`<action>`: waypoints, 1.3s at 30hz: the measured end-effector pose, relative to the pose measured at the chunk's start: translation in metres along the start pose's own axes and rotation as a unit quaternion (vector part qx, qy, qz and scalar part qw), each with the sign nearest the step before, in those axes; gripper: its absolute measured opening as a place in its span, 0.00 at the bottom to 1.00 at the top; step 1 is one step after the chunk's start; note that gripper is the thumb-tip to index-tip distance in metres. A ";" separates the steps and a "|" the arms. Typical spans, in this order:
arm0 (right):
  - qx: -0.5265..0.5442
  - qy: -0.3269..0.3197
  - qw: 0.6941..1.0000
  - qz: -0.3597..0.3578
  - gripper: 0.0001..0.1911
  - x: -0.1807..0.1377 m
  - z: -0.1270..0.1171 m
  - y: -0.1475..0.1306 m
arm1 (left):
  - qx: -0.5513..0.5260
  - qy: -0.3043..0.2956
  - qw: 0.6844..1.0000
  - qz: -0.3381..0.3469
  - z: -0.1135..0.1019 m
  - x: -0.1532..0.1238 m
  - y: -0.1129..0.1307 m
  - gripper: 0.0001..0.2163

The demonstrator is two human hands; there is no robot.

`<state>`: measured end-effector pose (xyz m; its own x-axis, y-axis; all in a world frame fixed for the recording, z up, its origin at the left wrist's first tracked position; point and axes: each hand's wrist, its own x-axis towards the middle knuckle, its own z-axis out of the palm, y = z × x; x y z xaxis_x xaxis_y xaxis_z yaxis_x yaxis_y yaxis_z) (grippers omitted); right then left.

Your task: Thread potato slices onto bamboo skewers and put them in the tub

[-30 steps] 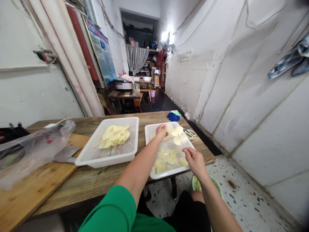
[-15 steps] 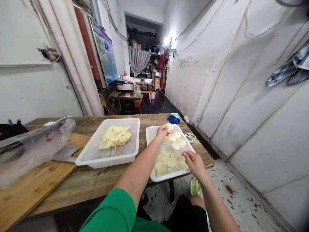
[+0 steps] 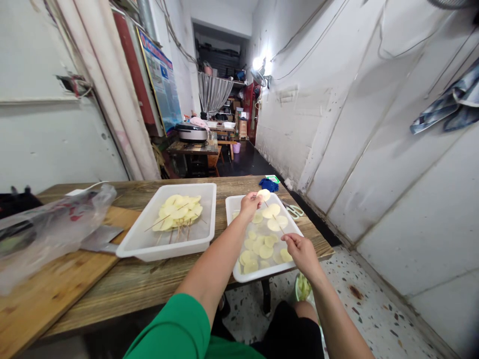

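My right hand [image 3: 299, 250] pinches the lower end of a thin wooden skewer [image 3: 282, 231]. Threaded along it are pale yellow potato slices [image 3: 276, 223], spaced apart. At the skewer's far end, my left hand [image 3: 251, 203] is closed on the edge of a potato slice [image 3: 264, 195]. Both hands are over a white plastic tray [image 3: 229, 205], in which many loose round slices [image 3: 258, 246] lie. To the left, a second white tray [image 3: 128, 245] holds a heap of skewered potato slices [image 3: 178, 211], their sticks pointing out in several directions.
A wooden cutting board [image 3: 86, 276] with a knife [image 3: 103, 239] and a crumpled plastic bag [image 3: 62, 234] lies at the left. Light green scissors [image 3: 295, 211] and a blue cloth [image 3: 268, 185] are beside the right tray. A bin with peelings [image 3: 303, 287] stands on the floor below.
My left fingers have shifted slightly on the end slice, which now shows more of its face. My right hand keeps its hold on the skewer almost unmoved.
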<state>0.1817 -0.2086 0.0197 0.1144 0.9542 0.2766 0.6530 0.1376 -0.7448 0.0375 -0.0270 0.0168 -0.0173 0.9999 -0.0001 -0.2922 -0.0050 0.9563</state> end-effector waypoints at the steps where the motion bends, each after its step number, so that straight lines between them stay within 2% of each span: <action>1: -0.002 0.000 1.000 0.003 0.18 0.000 0.000 0.000 | 0.003 0.002 1.000 0.004 0.000 0.000 0.000 0.04; 7: -0.012 0.001 1.000 0.009 0.19 -0.001 -0.001 -0.002 | 0.011 0.018 0.999 0.024 -0.001 0.003 -0.003 0.04; 15: -0.001 0.000 1.000 -0.002 0.20 -0.001 -0.001 -0.002 | 0.000 0.010 0.999 0.049 -0.002 0.004 -0.006 0.04; 19: -0.005 -0.007 1.000 0.000 0.20 -0.002 -0.001 -0.001 | -0.001 0.001 0.998 0.066 -0.003 0.004 -0.007 0.05; 26: -0.012 -0.013 1.000 0.003 0.20 -0.003 -0.001 0.002 | 0.059 -0.021 0.991 0.114 -0.004 0.002 -0.008 0.05; 31: -0.014 -0.011 1.000 0.004 0.20 -0.003 -0.002 0.001 | 0.079 -0.056 0.987 0.126 -0.004 -0.004 -0.005 0.05; 35: -0.012 -0.004 1.000 0.009 0.21 -0.003 -0.002 0.001 | 0.056 -0.089 0.988 0.118 -0.001 -0.012 -0.001 0.06; 39: -0.010 0.010 1.000 0.005 0.21 -0.004 -0.001 0.000 | 0.000 -0.102 0.992 0.068 0.003 -0.018 0.002 0.08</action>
<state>0.1825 -0.2126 0.0190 0.1369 0.9498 0.2812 0.6659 0.1219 -0.7360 0.0402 -0.0448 0.0200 0.1371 0.9724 0.1889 -0.3001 -0.1409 0.9434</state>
